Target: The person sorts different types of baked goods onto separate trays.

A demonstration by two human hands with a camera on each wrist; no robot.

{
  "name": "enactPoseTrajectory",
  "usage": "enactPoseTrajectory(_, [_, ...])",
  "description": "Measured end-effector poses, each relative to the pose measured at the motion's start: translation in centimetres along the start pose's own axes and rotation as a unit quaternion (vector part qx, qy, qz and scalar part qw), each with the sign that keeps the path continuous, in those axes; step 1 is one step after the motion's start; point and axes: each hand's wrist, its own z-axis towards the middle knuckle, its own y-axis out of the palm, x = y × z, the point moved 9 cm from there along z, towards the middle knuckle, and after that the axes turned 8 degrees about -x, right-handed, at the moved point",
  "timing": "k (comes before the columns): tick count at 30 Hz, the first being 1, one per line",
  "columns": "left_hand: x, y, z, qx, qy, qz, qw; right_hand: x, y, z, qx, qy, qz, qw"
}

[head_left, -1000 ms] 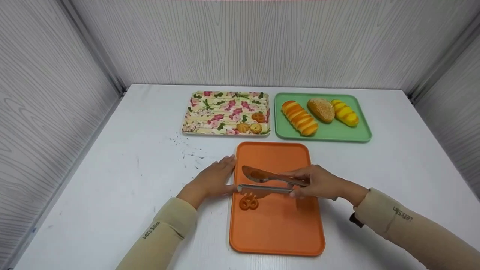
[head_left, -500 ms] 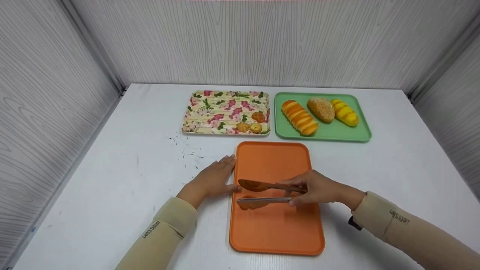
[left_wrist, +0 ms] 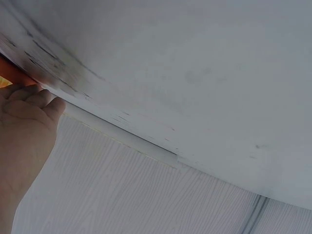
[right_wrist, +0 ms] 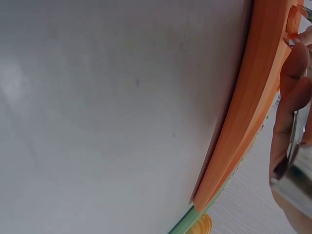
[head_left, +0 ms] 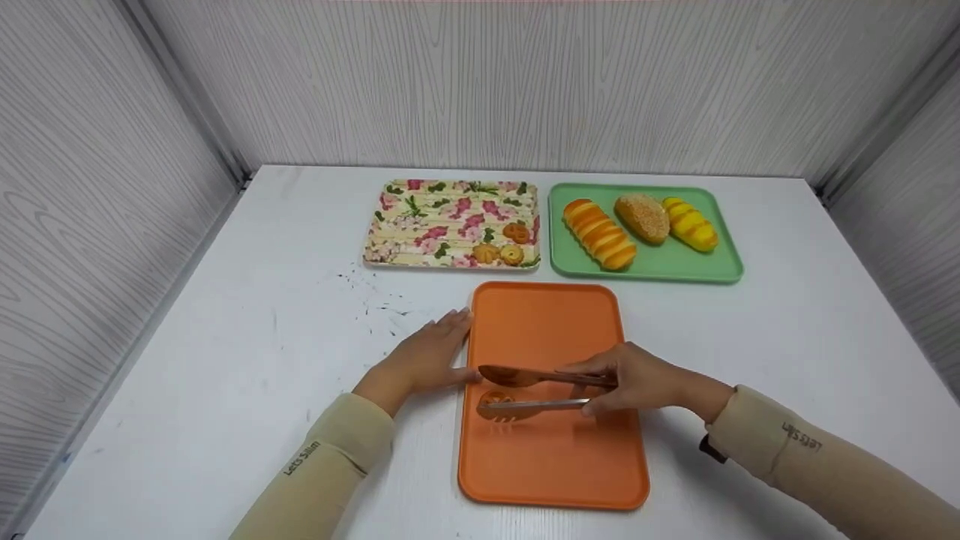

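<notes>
My right hand (head_left: 637,379) grips a pair of metal tongs (head_left: 536,376) above the middle of the orange tray (head_left: 555,469). The tong arms stand spread, pointing left. A brown pretzel-shaped cookie (head_left: 496,397) lies on the tray between the tong tips, its near part covered by the nearer arm. My left hand (head_left: 426,358) rests at the tray's left edge with fingers extended, the thumb over the rim. In the left wrist view the left hand (left_wrist: 27,117) touches the tray's edge. The right wrist view catches the right fingers (right_wrist: 295,80) around the shiny tongs (right_wrist: 300,124).
Behind the orange tray, a floral tray (head_left: 420,225) bears several small cookies (head_left: 511,255) at its near right corner. Beside it a green tray (head_left: 675,266) carries a striped loaf (head_left: 600,234), a seeded bun (head_left: 643,218) and a yellow bread (head_left: 690,225). Pale panels (head_left: 510,82) enclose the white table (head_left: 247,322).
The tongs have come down toward me from behind the pretzel cookie, so their arms now straddle it. In the last half second their tips have drawn slightly closer. The left hand stays put.
</notes>
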Motion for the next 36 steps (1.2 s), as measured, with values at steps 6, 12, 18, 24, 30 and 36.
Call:
enactPoseTrajectory(6, [0.0, -0.1, 0.0, 0.002, 0.001, 0.008, 1.0000, 2.0, 0.4, 0.4, 0.003, 0.000, -0.007, 1.000])
enactPoseTrajectory(12, [0.0, -0.1, 0.0, 0.004, 0.004, 0.006, 1.0000, 2.0, 0.5, 0.6, -0.001, -0.004, -0.022, 1.000])
enactPoseTrajectory(18, [-0.1, -0.1, 0.1, 0.006, 0.003, 0.008, 0.9999, 1.8, 0.6, 0.8, -0.005, -0.006, -0.043, 0.999])
enactPoseTrajectory(24, [0.0, -0.1, 0.0, 0.010, 0.009, 0.010, 0.9999, 1.8, 0.5, 0.7, -0.004, -0.004, -0.046, 0.999])
enactPoseTrajectory(30, [0.0, 0.0, 0.0, 0.006, 0.007, 0.010, 0.9999, 1.9, 0.4, 0.7, -0.002, 0.002, -0.048, 0.999])
enactPoseTrajectory(36, [0.1, 0.0, 0.0, 0.003, 0.006, 0.010, 0.9999, 1.7, 0.1, 0.4, 0.005, -0.009, -0.060, 0.998])
